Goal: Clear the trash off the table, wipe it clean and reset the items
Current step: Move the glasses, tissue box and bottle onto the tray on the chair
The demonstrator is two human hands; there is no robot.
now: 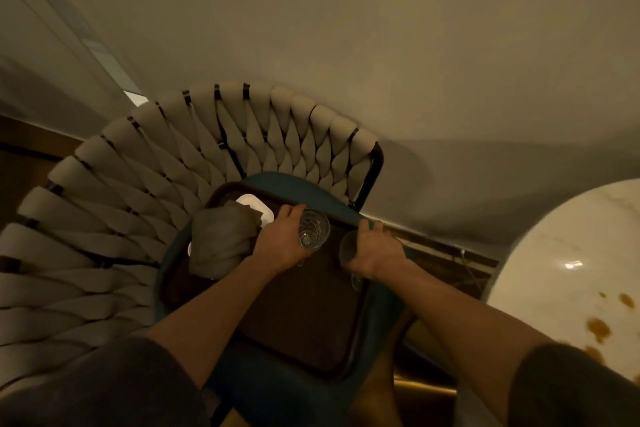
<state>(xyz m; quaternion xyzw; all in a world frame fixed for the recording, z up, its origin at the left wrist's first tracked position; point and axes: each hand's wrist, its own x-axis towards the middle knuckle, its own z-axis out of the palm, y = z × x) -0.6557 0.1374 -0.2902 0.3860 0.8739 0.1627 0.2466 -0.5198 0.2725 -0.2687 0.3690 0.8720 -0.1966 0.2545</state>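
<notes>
Our left fingers [294, 211] wrap cut glass [313, 230], right fingers [369, 229] plain glass [348, 248], over tray [304, 322] on chair [138, 184], likely freeing stained table [554, 253] for wiping.

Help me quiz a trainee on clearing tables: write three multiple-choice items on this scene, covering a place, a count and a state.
1. Where does the tray lie? A on a shelf; B on the chair seat; C on the floor.
2. How many glasses are held? A two; B one; C four.
3. The white table is: A cloth-covered; B stacked with plates; C stained brown.
Answers: B, teal seat shows round the tray; A, left hand grips a cut glass, right hand a second glass; C, brown spots dot it.
</notes>
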